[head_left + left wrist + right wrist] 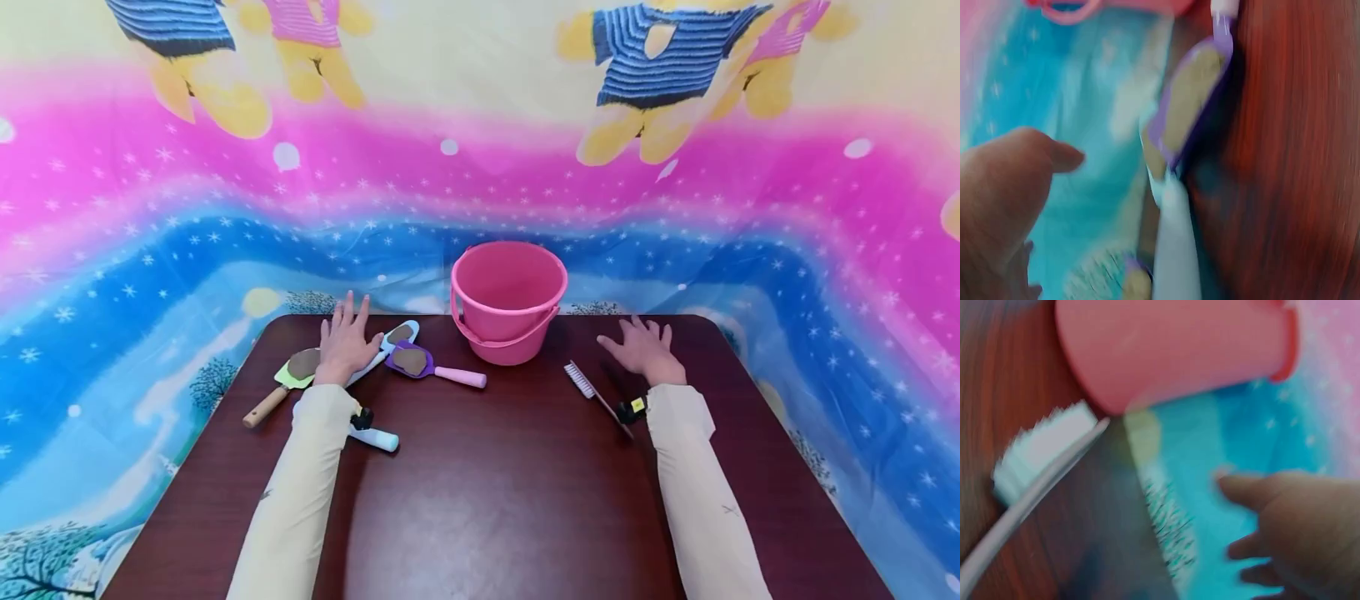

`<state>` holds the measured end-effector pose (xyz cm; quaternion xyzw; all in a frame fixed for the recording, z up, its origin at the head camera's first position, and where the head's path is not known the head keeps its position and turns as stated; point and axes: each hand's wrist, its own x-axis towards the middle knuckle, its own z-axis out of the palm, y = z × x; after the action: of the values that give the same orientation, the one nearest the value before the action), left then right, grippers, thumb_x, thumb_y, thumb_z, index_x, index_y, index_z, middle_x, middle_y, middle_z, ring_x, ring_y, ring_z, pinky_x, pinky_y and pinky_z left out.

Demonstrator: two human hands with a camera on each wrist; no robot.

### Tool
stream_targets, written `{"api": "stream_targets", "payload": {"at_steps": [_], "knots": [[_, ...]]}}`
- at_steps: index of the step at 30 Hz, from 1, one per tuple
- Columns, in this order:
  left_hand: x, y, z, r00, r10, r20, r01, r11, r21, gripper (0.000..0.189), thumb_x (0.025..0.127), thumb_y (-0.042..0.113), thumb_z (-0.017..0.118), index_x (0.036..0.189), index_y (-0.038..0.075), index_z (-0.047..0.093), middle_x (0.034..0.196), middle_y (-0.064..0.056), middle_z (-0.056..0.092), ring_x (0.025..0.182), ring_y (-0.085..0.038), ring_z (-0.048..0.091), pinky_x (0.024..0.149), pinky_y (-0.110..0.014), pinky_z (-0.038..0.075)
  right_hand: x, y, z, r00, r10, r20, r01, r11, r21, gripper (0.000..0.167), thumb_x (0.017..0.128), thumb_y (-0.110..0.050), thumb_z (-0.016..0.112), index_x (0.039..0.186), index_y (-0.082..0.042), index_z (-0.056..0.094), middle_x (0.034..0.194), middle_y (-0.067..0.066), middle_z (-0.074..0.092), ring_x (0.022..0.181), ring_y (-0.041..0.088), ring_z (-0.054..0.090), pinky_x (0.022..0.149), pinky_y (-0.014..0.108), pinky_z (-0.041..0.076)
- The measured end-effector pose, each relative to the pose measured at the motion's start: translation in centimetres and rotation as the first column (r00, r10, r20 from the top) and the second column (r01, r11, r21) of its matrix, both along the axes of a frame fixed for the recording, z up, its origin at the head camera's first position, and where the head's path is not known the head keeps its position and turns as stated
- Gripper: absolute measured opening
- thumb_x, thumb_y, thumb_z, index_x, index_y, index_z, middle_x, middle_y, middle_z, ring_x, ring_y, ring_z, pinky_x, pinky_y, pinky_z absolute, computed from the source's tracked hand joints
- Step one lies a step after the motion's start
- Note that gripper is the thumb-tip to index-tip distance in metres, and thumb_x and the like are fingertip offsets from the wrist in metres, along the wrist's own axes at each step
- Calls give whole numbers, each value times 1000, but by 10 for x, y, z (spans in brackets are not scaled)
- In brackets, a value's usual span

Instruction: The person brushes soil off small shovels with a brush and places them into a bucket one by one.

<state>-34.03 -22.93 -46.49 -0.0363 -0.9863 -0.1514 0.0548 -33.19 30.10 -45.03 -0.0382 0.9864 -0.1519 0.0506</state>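
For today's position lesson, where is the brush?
In the head view, right of centre: the brush lies on the table, lower right of the pink bucket, near the right hand.

Head view looks down; close wrist views share the bucket (508, 323).

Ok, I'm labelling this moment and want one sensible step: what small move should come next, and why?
I'd probably have the right hand reach for the brush: that hand is spread open and holds nothing, and the brush lies close to its thumb side. The purple shovel bears a brown patch, which brushing might clear.
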Motion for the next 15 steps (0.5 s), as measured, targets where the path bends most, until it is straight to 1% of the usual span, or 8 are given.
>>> {"api": "stream_targets", "payload": {"at_steps": [2, 4, 6, 8, 10, 12, 14, 15], "knots": [[3, 13, 4, 999, 6, -32, -6, 1000, -1, 75, 103, 34, 52, 163, 6, 16, 168, -24, 8, 154, -46, 10, 119, -68, 12, 7, -5, 7, 999, 17, 34, -18, 999, 30, 81, 103, -57, 45, 152, 7, 36, 156, 34, 33, 140, 60, 24, 116, 72, 9], [9, 30, 7, 998, 24, -64, -23, 1000, 17, 70, 100, 32, 53, 159, 2, 27, 161, -29, 27, 147, -48, 28, 114, -67, 27, 16, -10, 13, 996, 31, 81, -34, 998, 45, 77, 102, -54, 49, 147, 8, 43, 147, 34, 45, 135, 58, 36, 113, 70, 23], [18, 48, 7, 994, 46, -98, -40, 997, 60, 61, 98, 30, 55, 148, -2, 44, 146, -32, 45, 132, -50, 46, 104, -65, 40, 26, -16, 17, 990, 44, 133, -50, 998, 36, 73, 101, -51, 53, 142, 9, 49, 140, 33, 53, 128, 54, 47, 107, 67, 37], [28, 67, 4, 990, 61, -129, -47, 993, 112, 50, 95, 30, 57, 133, -3, 57, 127, -30, 58, 114, -50, 59, 92, -62, 49, 36, -21, 19, 980, 50, 192, -54, 998, 18, 65, 99, -47, 59, 132, 8, 58, 126, 30, 62, 114, 47, 59, 95, 61, 48], [38, 85, 0, 987, 74, -143, -54, 989, 137, 37, 93, 31, 58, 111, -2, 64, 107, -25, 65, 98, -47, 66, 81, -59, 53, 45, -26, 18, 969, 55, 240, -59, 998, 9, 54, 96, -44, 65, 117, 6, 65, 108, 24, 67, 96, 38, 64, 83, 52, 53], [46, 103, -6, 988, 74, -133, -55, 988, 146, 31, 93, 32, 59, 96, 1, 64, 93, -21, 67, 88, -45, 68, 74, -58, 54, 53, -31, 14, 961, 51, 273, -55, 998, 7, 44, 92, -40, 71, 103, 2, 66, 91, 16, 66, 80, 28, 61, 71, 44, 52], [53, 119, -13, 993, 63, -95, -50, 990, 132, 33, 94, 35, 60, 91, 2, 61, 85, -18, 67, 84, -42, 69, 70, -56, 54, 59, -35, 8, 957, 47, 287, -52, 999, 9, 38, 89, -37, 75, 95, -1, 63, 83, 10, 62, 73, 24, 58, 65, 38, 49], [55, 127, -17, 996, 60, -66, -52, 991, 121, 36, 94, 37, 60, 93, 1, 61, 84, -19, 68, 84, -41, 69, 70, -55, 54, 61, -37, 6, 956, 50, 289, -54, 998, 8, 37, 88, -36, 77, 93, -2, 62, 81, 10, 61, 71, 23, 57, 64, 36, 48]]}}
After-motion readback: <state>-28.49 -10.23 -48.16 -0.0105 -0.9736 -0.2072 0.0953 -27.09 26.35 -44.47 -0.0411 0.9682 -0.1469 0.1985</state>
